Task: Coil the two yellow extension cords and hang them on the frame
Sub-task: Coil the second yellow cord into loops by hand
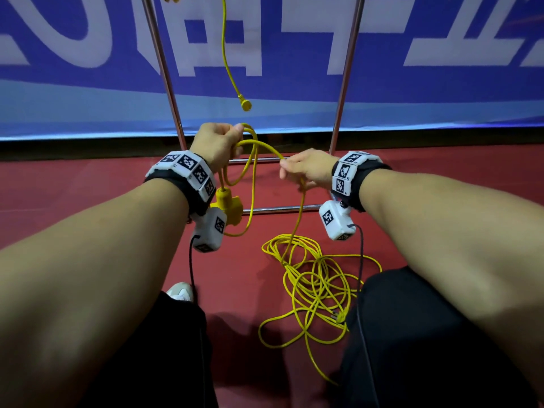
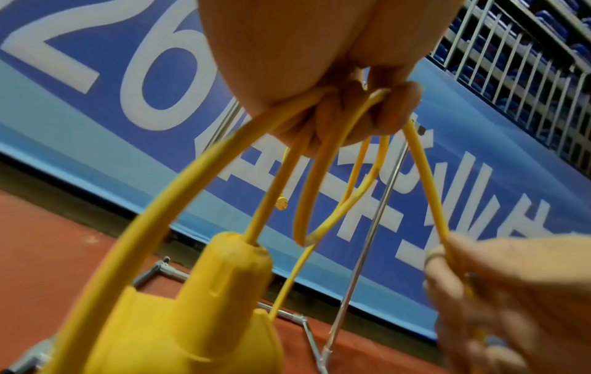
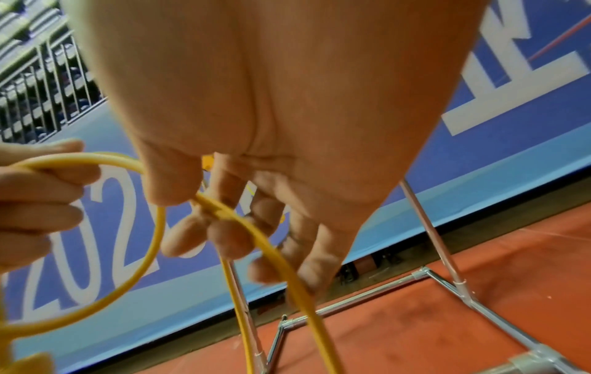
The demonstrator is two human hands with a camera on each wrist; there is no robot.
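Yellow cord point(image 1: 297, 219) loops bunched in left hand point(image 1: 216, 145) fist; right hand point(image 1: 306, 169) grip pinches next stretch.

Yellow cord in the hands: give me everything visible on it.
The cord is thin, round and bright yellow, with what looks like a rubbery jacket. The left hand grips a few small loops of it at their top; a chunky yellow multi-outlet socket block dangles below that hand. One strand arcs across to the right hand, which pinches it, then drops to a loose tangled pile on the red floor, where the plug end lies. Most of it is still uncoiled.
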